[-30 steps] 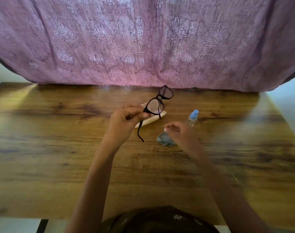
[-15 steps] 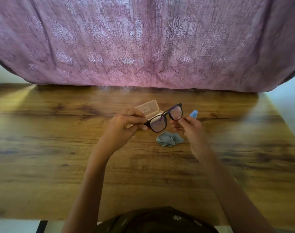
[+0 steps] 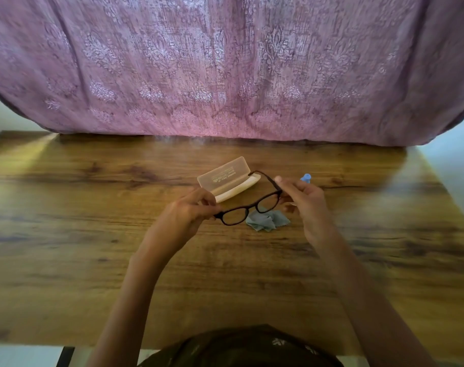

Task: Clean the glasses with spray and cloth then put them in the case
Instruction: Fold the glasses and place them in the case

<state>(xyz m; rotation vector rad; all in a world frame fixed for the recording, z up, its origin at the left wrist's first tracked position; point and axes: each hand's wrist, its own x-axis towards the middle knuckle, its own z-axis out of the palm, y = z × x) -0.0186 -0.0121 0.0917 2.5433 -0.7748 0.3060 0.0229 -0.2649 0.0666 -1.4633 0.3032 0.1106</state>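
Your left hand [image 3: 184, 217] and right hand [image 3: 306, 197] each pinch one end of the black glasses [image 3: 248, 210], held above the table [image 3: 93, 234] over the grey cloth [image 3: 266, 221]. The open case [image 3: 229, 178] lies just behind. Fingertips near the lenses risk smudging them; a slackened pinch could drop the frame.

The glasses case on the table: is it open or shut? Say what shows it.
Open. The case has its lid raised behind the tray, printed inner face showing. The glasses are outside it.
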